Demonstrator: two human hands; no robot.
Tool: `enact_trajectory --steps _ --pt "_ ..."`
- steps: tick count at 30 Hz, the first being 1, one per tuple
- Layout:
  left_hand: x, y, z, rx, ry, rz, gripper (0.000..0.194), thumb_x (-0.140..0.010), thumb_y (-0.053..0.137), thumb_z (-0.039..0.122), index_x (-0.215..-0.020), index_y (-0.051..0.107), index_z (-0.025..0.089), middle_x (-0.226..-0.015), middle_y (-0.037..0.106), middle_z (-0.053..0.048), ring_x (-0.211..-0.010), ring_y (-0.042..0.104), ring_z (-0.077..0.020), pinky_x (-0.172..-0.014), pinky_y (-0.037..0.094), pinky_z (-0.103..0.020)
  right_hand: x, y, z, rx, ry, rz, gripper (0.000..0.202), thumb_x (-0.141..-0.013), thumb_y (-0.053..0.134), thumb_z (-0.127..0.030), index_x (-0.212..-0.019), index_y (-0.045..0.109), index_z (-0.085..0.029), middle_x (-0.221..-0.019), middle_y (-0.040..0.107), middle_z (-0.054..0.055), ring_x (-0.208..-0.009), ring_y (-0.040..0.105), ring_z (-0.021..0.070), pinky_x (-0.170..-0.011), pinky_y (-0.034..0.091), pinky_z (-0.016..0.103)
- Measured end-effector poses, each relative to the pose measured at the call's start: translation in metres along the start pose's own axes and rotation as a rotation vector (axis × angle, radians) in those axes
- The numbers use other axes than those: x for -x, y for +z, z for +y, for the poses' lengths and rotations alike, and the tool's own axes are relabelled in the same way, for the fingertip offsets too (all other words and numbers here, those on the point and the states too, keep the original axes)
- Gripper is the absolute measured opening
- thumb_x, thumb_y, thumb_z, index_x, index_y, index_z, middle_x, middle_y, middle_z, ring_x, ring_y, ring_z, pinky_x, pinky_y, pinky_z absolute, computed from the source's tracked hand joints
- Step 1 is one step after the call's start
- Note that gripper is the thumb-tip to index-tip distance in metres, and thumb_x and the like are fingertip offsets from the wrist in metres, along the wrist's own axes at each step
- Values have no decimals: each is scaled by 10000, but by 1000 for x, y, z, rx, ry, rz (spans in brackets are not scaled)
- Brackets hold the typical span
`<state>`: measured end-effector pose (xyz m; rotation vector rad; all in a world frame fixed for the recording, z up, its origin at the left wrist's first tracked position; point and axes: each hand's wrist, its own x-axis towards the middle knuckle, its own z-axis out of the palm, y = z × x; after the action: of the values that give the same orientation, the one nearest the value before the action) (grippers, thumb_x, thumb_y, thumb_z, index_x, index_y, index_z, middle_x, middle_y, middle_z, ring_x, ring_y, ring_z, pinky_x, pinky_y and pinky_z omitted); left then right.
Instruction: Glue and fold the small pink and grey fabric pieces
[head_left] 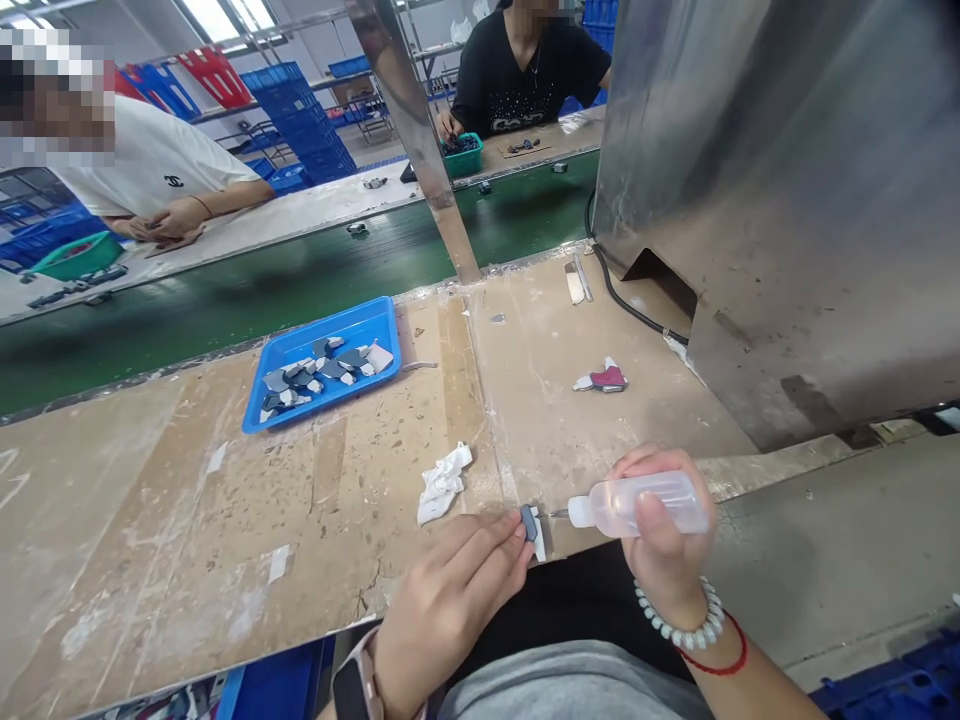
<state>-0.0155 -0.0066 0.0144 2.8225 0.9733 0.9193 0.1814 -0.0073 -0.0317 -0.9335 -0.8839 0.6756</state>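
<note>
While the small grey part (529, 522) is pinned at the near edge of the worktop (187, 500) by the fingertips of the left hand (450, 600), a squeeze bottle (637, 503) is gripped in the closed right hand (660, 540), its nozzle just beside the part. A gentle squeeze is advised, so that only 1 small drop is laid down, with fingertips kept clear of the nozzle.

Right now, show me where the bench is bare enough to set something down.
Widest bare stretch: the bench left of the crumpled tissue, below the blue tray. A smaller patch lies between the tissue and the red piece. Crowded: the near edge, where the left hand pins a small part and the right hand aims a squeeze bottle.
</note>
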Motion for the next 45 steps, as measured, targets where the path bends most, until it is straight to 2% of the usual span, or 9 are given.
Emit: enact_trajectory --steps 7,13,22,30,35,40,43,45 --pt "5 15 -5 108 -115 103 112 -882 690 36 -854 642 133 -811 728 -59 -812 728 -167 -718 605 -264 -1 -1 -3 -40 87 -68 159 -826 710 -294 -824 569 -220 -755 589 -14 -609 568 151 -535 459 282" --pt "3 14 -4 203 -191 90 132 -895 674 44 -843 629 157 -828 724 -55 -838 721 -159 -737 602 -253 -2 1 -5 -13 25 -106 162 -781 724 -229 -816 566 -224 -736 603 -21 -608 585 147 -538 479 276" --pt "1 14 -7 261 -232 81 125 -895 672 66 -831 658 172 -830 742 -53 -792 716 -161 -690 576 -258 0 -1 -3 74 -69 -200 249 -762 783 -302 -864 568 -231 -768 624 -10 -627 623 162 -559 515 308" --pt "0 13 -6 286 -277 85 120 -891 678 84 -807 673 170 -827 753 -51 -773 726 -160 -684 570 -256 1 -2 -2 113 -97 -224 273 -811 786 -392 -887 573 -239 -777 654 15 -639 642 193 -546 524 339" --pt "1 13 -6 297 -288 78 122 -893 677 73 -827 680 175 -828 750 -50 -782 723 -162 -692 572 -266 1 -4 -1 123 -92 -207 270 -841 766 -421 -891 571 -240 -777 654 23 -645 633 196 -558 516 343" --pt "1 13 -8 290 -282 76 117 -902 670 89 -830 683 180 -807 748 -48 -780 729 -171 -686 584 -274 2 -2 -1 103 -90 -192 265 -815 777 -404 -866 578 -237 -763 637 17 -652 620 196 -568 516 347" --pt "3 13 -8 273 -276 73 112 -907 666 96 -833 679 178 -809 753 -46 -810 739 -176 -708 600 -274 0 0 -5 20 -51 -77 239 -831 745 -393 -880 569 -240 -776 622 5 -659 616 185 -582 530 338" --pt "6 13 -7 251 -266 66 108 -917 654 96 -850 681 177 -828 755 -47 -850 744 -178 -738 610 -275 -5 -2 -9 -68 51 -1 257 -834 744 -373 -952 551 -253 -847 625 0 -658 615 166 -559 541 312"
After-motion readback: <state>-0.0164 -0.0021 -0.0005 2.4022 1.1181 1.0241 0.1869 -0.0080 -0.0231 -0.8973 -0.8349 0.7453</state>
